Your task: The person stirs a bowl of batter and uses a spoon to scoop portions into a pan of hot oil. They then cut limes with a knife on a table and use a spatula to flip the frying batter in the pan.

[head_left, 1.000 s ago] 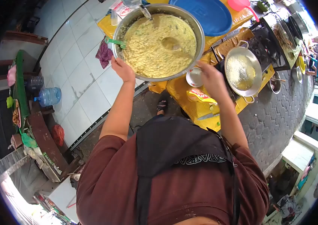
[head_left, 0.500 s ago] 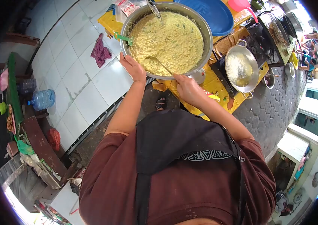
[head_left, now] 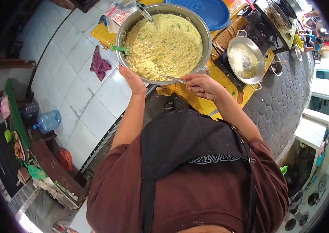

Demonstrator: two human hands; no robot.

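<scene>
The large metal bowl (head_left: 207,43) is at the yellow-covered tabletop (head_left: 197,102), filled well up its wall with a thick, lumpy yellow mixture (head_left: 172,44) flecked with green. The right hand (head_left: 204,87) has its fingers closed round the handle of a spoon (head_left: 173,79), whose heaped end lies over the mixture by the near rim. The left hand (head_left: 134,82) is against the outside of the bowl, fingers extended and unclenched. A green utensil (head_left: 119,49) and a metal utensil (head_left: 145,13) lean over the rim.

Beside the bowl, a clear plastic container (head_left: 112,26) has a red-and-white packet (head_left: 119,14) at it; a blue tray (head_left: 213,13) lies just beyond. To the right, a two-handled pan (head_left: 260,73) holds pale, foamy food (head_left: 243,59) in yellowish liquid.
</scene>
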